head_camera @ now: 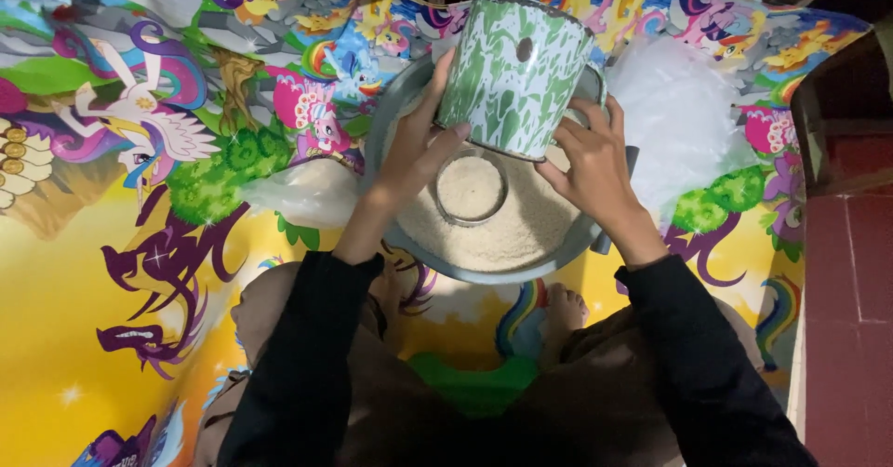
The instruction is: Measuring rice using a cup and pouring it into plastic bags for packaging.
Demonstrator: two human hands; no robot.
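Left hand (pixel 420 155): clamped on the left side of the green-and-white enamel mug (pixel 514 74), thumb across the mug's lower wall, fingers running up behind it.
Right hand (pixel 595 165): pressed against the mug's lower right side, fingers spread and curled under its base edge; the two hands sit on opposite sides of the mug, apart from each other.
Enamel mug: a marbled green-and-white cylinder with a dark rim and a small dark chip on its wall, held tilted above the far part of the basin, its bottom towards the camera.
Metal basin (pixel 484 264): a round grey basin on the floor mat, right in front of the person's knees, holding a bed of white rice (pixel 521 230).
Small round tin (pixel 471 188): standing in the rice near the basin's middle, filled level with rice, just below the mug and between the two hands.
Clear plastic bags: one crumpled bag (pixel 677 113) lies to the right of the basin, touching its edge; another (pixel 298 193) lies to the left, partly tucked beside the rim.
Floor mat (pixel 112 151): a bright cartoon-pony print in yellow, blue, pink and green, covering the floor under everything.
Person: sits cross-legged in black sleeves (pixel 288 365) and brown trousers, one bare foot (pixel 564 307) showing just beside the basin's near rim.
Right margin: red floor tiles (pixel 851 272) beyond the mat's edge.
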